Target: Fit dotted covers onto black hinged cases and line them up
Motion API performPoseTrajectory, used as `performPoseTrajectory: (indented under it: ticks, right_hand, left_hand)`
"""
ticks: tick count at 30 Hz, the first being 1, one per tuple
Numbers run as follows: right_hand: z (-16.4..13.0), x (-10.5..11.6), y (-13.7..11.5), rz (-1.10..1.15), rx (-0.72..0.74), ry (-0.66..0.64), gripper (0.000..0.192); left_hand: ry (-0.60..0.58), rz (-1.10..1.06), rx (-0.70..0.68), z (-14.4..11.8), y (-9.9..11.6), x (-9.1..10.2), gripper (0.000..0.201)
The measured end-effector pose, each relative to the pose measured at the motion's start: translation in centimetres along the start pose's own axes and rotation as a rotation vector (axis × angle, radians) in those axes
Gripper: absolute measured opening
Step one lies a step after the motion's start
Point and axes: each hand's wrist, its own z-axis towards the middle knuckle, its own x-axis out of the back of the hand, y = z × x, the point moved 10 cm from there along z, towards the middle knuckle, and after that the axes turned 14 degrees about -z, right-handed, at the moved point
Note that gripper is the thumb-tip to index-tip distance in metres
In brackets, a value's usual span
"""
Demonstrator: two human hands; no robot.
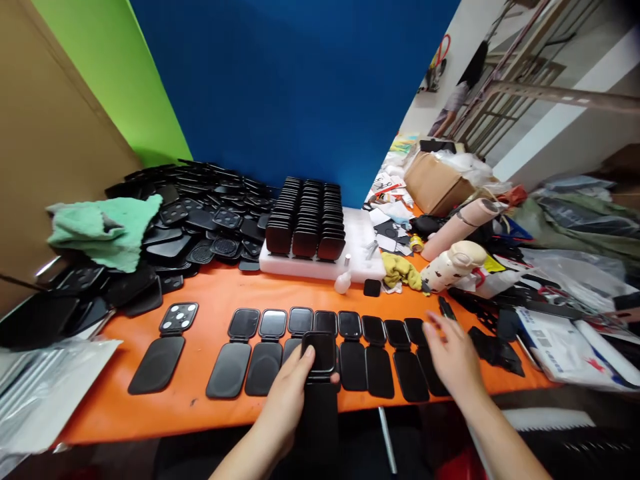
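Left hand (290,393) is gripping a black hinged case (320,363), long axis pointing away; right hand (453,357) is hovering open-fingered over the row of cases (350,350), nearer its right end.

Both hands are showing bare: the left hand (290,390) and right hand (453,357) are wearing no gloves, rings or watches, and the forearms are appearing uncovered, with no sleeves reaching into view.
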Motion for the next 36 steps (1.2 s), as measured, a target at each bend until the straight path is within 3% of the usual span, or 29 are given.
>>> performPoseTrajectory:
  ticks: [2, 3, 5, 7, 11, 17, 22, 24, 29, 36]
  right_hand:
    - [-3.7, -4.1, -6.1, 0.266, 0.023, -0.332, 0.043]
    - [-5.5, -5.6, -9.1, 0.367, 0.032, -0.439, 0.043]
    - [-7.8, -6.7, -14.1, 0.529, 0.088, -0.476, 0.038]
    - [-8.5, -7.0, -16.3, 0.612, 0.08, -0.415, 0.033]
    - [-8.4, -7.2, -17.0, 0.627, 0.073, -0.365, 0.03]
    - [-8.5, -6.7, -18.0, 0.708, 0.123, -0.36, 0.026]
    - [-9.6, -8.0, -16.9, 0.731, 0.022, -0.375, 0.03]
    - [-11.0, -9.4, -15.5, 0.709, -0.039, -0.417, 0.034]
    - [-15.2, -11.8, -13.7, 0.619, -0.055, -0.585, 0.036]
    - [-15.9, -10.2, -15.7, 0.558, 0.068, -0.624, 0.032]
  left_hand:
    - [-0.031, 0.032, -0.073, 0.4, 0.2, -0.6, 0.033]
    - [-0.046, 0.039, -0.114, 0.5, 0.4, -0.9, 0.032]
    - [-0.069, 0.033, -0.187, 0.6, 0.8, -1.3, 0.029]
    - [-0.083, 0.035, -0.233, 0.4, 1.1, -1.5, 0.027]
    - [-0.072, 0.1, -0.306, -0.2, 2.2, -1.3, 0.016]
    - [-0.005, 0.202, -0.369, -0.2, 2.8, -0.7, 0.023]
    - [0.05, 0.289, -0.419, -0.6, 2.1, 0.2, 0.024]
    - [0.062, 0.336, -0.357, -1.0, 0.9, 1.3, 0.026]
    - [-0.038, 0.442, 0.0, -2.7, -2.7, 3.7, 0.016]
    - [-0.084, 0.712, -0.02, -3.4, -0.9, 3.8, 0.018]
